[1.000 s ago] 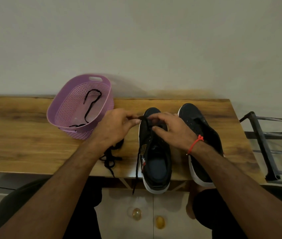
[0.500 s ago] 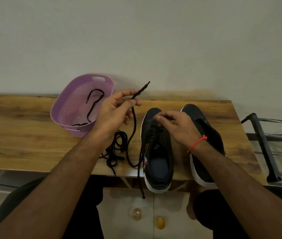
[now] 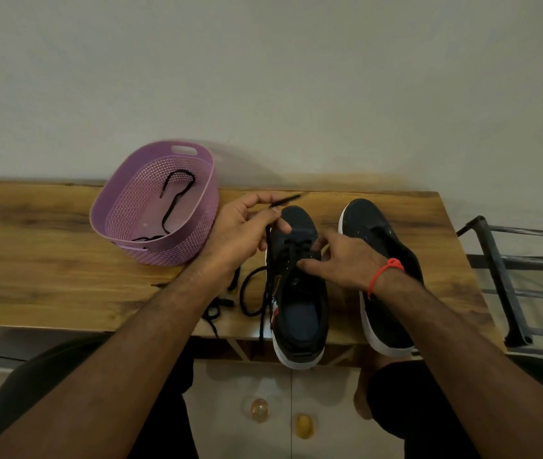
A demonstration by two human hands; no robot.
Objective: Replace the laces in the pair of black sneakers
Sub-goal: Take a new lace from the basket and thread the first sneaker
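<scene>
1. Wooden table [image 3: 48, 260] runs along a plain wall; only the head view is supplied.
2. Left sneaker [image 3: 300, 293] stands on the table, toe toward the wall, heel overhanging the near edge. Its lowest eyelets carry a black lace [image 3: 253, 289].
3. Right sneaker [image 3: 379, 260] stands just beside it, parallel, heel also overhanging. No lace is visible in its eyelets.
4. Left hand [image 3: 237, 233] hovers above the toe of the left sneaker. Thumb and forefinger pinch the lace near its tip; the tip projects toward the wall and is blurred.
5. From that pinch the lace drops beside the sneaker, loops on the table and hangs past the near edge.
6. Right hand [image 3: 343, 256] rests on the eyelet area of the left sneaker, fingers partly curled. Whether the fingertips pinch the lace cannot be told.
7. Red cord [image 3: 383, 272] circles the right wrist.
8. Purple basket [image 3: 197, 240] sits on the table left of the sneakers, near the left hand. A second lace [image 3: 174, 200] lies inside it.
9. Metal rack [image 3: 502, 286] stands right of the table.
</scene>
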